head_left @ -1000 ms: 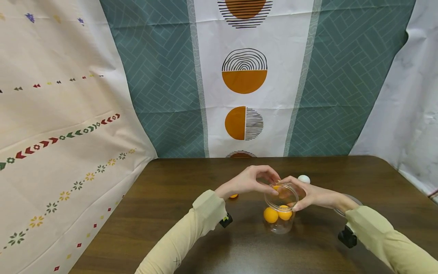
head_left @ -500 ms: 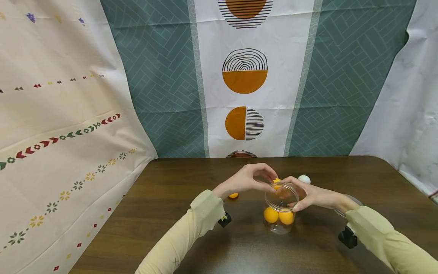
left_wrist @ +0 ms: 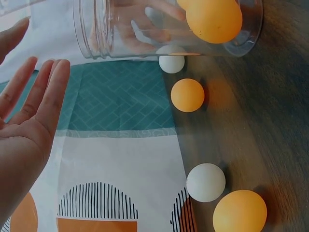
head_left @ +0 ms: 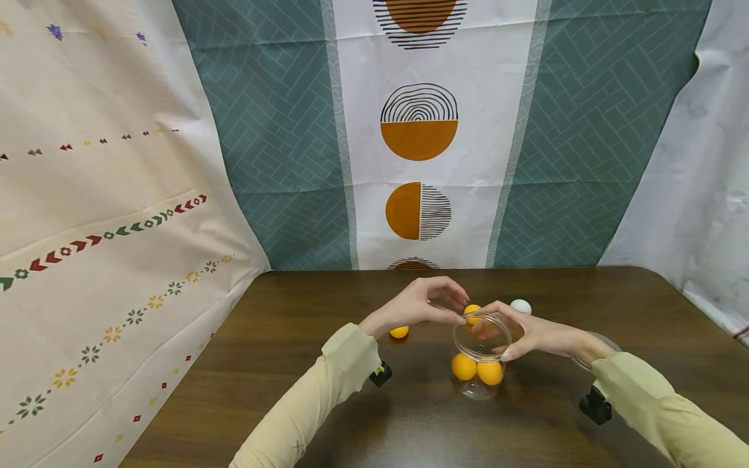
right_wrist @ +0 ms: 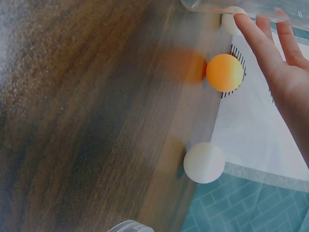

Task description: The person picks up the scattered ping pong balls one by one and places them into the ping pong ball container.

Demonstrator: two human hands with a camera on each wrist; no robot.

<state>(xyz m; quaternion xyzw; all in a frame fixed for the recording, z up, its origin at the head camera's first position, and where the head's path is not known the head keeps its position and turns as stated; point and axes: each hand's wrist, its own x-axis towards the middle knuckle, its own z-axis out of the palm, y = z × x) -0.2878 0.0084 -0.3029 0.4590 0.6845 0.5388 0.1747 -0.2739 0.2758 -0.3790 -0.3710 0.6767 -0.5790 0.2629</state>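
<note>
Nearest me, the clear jar (head_left: 481, 354) stands on the table (head_left: 292, 364) with two orange balls (head_left: 476, 370) inside, my right hand (head_left: 526, 331) curled around its rim. Just left, my left hand (head_left: 424, 304) hovers released. Beyond my fingertips lie an orange ball (head_left: 471, 310) and a white ball (head_left: 520, 305).

The head camera looks forward and down from above the near edge of the wooden table (head_left: 281, 364), taking in both forearms and the patterned backdrop (head_left: 418, 140) beyond. The left wrist camera sits low and close, rolled sideways, facing the clear plastic jar (left_wrist: 159, 29) and the backdrop. The right wrist camera, also rolled and close to the tabletop, faces the far edge. All three share the jar.
</note>
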